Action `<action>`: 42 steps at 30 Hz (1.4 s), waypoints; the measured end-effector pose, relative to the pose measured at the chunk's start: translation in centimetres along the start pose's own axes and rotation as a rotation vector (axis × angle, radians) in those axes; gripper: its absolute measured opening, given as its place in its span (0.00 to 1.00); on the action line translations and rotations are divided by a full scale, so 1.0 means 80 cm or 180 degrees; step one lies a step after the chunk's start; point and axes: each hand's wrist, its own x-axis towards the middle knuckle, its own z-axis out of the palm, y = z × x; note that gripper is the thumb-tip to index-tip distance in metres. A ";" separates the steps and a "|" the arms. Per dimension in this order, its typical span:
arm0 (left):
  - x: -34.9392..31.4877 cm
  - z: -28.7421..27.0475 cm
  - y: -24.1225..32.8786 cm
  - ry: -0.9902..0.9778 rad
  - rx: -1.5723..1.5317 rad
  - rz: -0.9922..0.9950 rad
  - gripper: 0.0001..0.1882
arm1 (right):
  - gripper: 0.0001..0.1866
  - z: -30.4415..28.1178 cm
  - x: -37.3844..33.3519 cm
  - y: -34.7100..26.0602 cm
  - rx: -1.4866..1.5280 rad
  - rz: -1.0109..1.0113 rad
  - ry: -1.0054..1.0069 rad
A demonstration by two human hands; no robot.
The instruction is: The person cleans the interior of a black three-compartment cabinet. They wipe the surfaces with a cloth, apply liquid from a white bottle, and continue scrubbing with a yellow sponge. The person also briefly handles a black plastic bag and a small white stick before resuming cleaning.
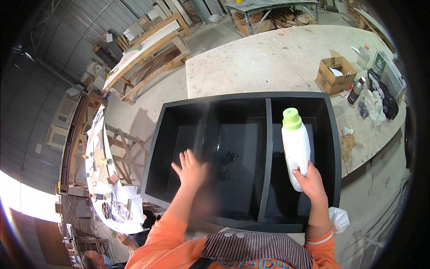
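Observation:
A large black open cabinet carcass (268, 157) lies before me, its upright divider setting off a narrower right compartment. My right hand (311, 179) is closed round the lower part of a white plastic bottle (295, 145) with a light green cap. The bottle is over the right compartment, cap pointing away from me. My left hand (191, 170) is over the left part of the cabinet, fingers spread and holding nothing. Some motion smears its edge. Glossy wet-looking spots (229, 155) show on the black panel in the middle compartment.
A pale worktable (255, 62) extends behind and to the right, bearing a cardboard box (337, 74), a dark spray can (356, 90) and plastic bags (376, 107). White crumpled material (339, 219) is beside my right forearm. Another person (96, 259) is at lower left, near a cluttered bench (96, 152).

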 end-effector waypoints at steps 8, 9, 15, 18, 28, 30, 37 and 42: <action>0.012 -0.005 0.021 0.0321 -0.0005 0.0075 0.54 | 0.24 0.002 0.001 0.003 0.0332 0.0061 0.0038; -0.028 -0.007 0.008 0.0203 0.0137 0.0227 0.55 | 0.24 0.002 0.001 0.003 0.0376 0.0084 0.0051; -0.111 -0.016 -0.012 -0.0411 0.0186 -0.0102 0.55 | 0.24 0.005 0.002 0.006 0.0170 0.0080 0.0007; -0.008 -0.006 0.011 -0.0090 0.0036 -0.0097 0.54 | 0.24 0.003 0.002 0.004 0.0053 0.0007 -0.0013; -0.062 -0.024 -0.008 -0.0245 0.0107 0.0329 0.60 | 0.24 0.002 -0.002 -0.003 0.0123 0.0050 -0.0003; -0.115 -0.031 -0.024 -0.0657 0.0291 0.0205 0.61 | 0.24 0.003 -0.003 -0.003 0.0055 0.0035 -0.0045; 0.047 0.002 0.014 -0.0168 -0.0498 -0.0086 0.51 | 0.24 0.005 0.001 -0.002 -0.0117 -0.0110 0.0048; 0.101 0.000 0.040 -0.0316 -0.0671 -0.0314 0.51 | 0.23 0.004 0.001 0.003 0.0148 -0.0051 0.0048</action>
